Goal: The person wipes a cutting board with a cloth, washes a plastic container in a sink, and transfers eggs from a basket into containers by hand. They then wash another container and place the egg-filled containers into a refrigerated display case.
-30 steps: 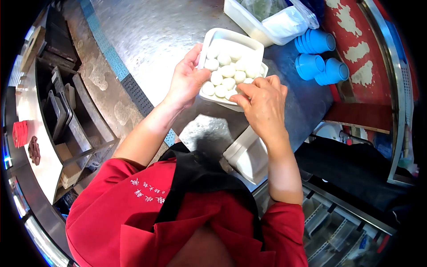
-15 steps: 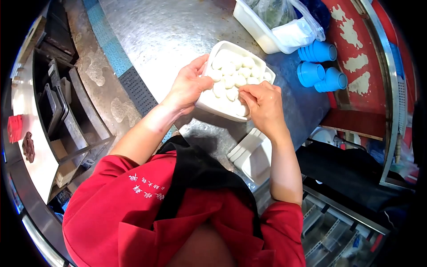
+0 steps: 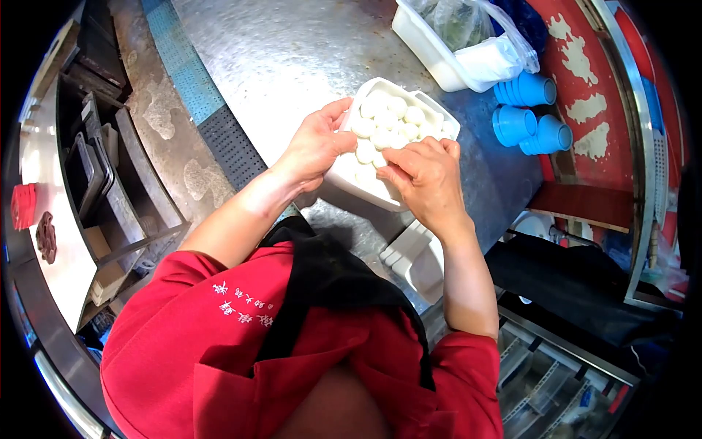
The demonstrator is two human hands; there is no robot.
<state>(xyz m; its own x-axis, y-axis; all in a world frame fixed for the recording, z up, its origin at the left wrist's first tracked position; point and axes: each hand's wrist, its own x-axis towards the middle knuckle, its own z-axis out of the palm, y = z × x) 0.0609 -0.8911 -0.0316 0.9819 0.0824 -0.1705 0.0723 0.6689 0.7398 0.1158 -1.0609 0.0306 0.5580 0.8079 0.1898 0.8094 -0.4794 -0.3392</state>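
While the left hand [image 3: 316,150] grips the tray [image 3: 349,184] rim, the right hand [image 3: 424,177], fingers pressed together, arranges white balls [image 3: 387,121] inside it, which likely calls for gentle pressure.

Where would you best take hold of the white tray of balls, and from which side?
Probably the raised rim of the white tray, on opposite sides, coming in from the sides: white balls fill its open top, and the left hand grips one rim that way.

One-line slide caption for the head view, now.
Left hand at the tray rim, right hand on the white balls inside; steel counter, blue cups beyond.
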